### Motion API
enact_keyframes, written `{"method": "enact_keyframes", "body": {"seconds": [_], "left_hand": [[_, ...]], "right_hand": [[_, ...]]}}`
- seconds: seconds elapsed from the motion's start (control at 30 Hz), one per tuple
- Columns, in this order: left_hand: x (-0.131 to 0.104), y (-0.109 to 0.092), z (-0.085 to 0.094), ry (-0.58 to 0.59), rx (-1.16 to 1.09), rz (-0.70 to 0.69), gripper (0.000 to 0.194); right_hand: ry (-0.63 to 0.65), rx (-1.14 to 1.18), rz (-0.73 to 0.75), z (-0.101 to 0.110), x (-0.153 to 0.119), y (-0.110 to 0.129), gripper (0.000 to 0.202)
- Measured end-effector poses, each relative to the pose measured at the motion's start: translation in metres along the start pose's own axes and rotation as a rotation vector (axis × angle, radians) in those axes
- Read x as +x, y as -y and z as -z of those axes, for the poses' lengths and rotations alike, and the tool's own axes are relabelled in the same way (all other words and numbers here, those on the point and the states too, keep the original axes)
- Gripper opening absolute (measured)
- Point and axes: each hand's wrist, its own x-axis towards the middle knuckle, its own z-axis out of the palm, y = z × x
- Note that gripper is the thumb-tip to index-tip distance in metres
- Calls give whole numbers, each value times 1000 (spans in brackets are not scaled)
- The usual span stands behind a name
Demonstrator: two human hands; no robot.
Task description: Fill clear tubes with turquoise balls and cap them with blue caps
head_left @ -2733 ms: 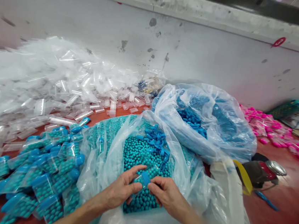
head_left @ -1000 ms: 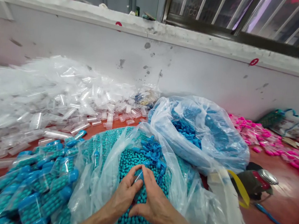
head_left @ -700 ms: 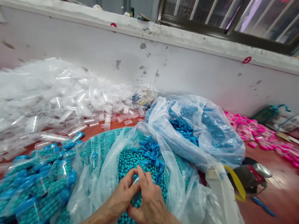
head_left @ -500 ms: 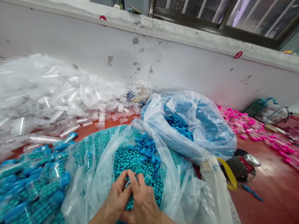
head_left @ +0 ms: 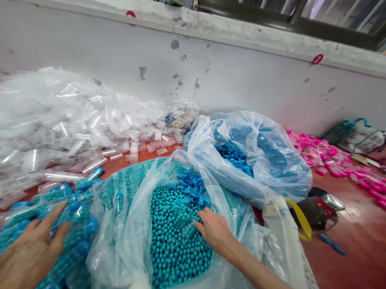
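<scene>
My left hand (head_left: 30, 247) is over the heap of bead-filled clear tubes with blue caps (head_left: 74, 251) at lower left. Its fingers are stretched and spread, and it grips nothing I can see. My right hand (head_left: 216, 232) is low over the turquoise beads (head_left: 178, 248) in the open plastic bag (head_left: 136, 221). Its fingers curl toward the thumb beside a faint, see-through patch over the beads; what they hold, if anything, I cannot make out. Just beyond the fingertips, a small bunch of blue plastic pieces (head_left: 192, 186) lies on the beads.
A wide heap of empty clear tubes (head_left: 78, 123) spreads at left along the wall (head_left: 242, 71). Behind the bead bag stands another bag (head_left: 279, 172) of blue pieces. Pink pieces (head_left: 336, 155), a dark object with a metal top (head_left: 323, 213) and a blue strip (head_left: 332, 244) are at right.
My hands were together over the beads, fingers meeting around something small. They have parted: the left moved left over the filled tubes and spread, the right moved slightly right and forward.
</scene>
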Motion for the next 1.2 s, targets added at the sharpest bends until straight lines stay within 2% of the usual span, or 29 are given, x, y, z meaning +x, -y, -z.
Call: {"method": "enact_keyframes", "body": {"seconds": [0.03, 0.1, 0.17, 0.2, 0.3, 0.37, 0.43, 0.5, 0.57, 0.67, 0.8, 0.9, 1.0, 1.1, 1.13, 1.2], "left_hand": [[-2, -1, -1, -38, 89, -31, 48], [-12, -18, -6, -76, 183, -109, 47], [-28, -50, -13, -17, -16, -167, 40], [-37, -69, -19, 58, -169, -208, 36], [-63, -118, -40, 482, -442, -305, 31], [-75, -140, -55, 592, -522, -337, 34], [-81, -153, -67, 654, -575, -341, 39], [-82, -159, -74, 715, -634, -341, 41], [-80, -161, -78, 784, -728, -359, 33], [-78, -159, -81, 936, -906, -313, 20], [-78, -154, -91, 1128, -1038, -143, 18], [-76, -151, -97, 1148, -1081, -91, 26], [-74, -150, -100, 1182, -1138, -23, 35], [-74, -152, -101, 1216, -1191, 30, 41], [-74, -153, -100, 1218, -1199, 28, 42], [-75, -157, -97, 1200, -1212, 9, 40]], "right_hand": [[10, -40, -5, -3, 0, 1, 17], [6, -82, -10, -10, -1, 6, 13], [-11, -89, -5, -14, -3, 11, 10], [-17, -87, -5, -15, -5, 12, 9], [-20, -55, 10, -13, -10, 15, 8], [-41, -25, 38, -11, -15, 18, 10], [-85, 3, 88, -8, -22, 23, 14], [-117, 53, 159, -5, -27, 28, 16], [-106, 147, 257, -1, -27, 29, 16], [-99, 191, 351, 7, -12, 19, 17], [-241, -134, 258, 10, 24, -5, 22], [-224, -327, 225, 6, 41, -17, 22], [-257, -396, 232, 6, 39, -17, 18], [-352, -251, 213, 13, 25, -6, 8], [-346, -129, 200, 14, 19, -1, 8], [-253, 177, 184, 15, 7, 11, 12]]}}
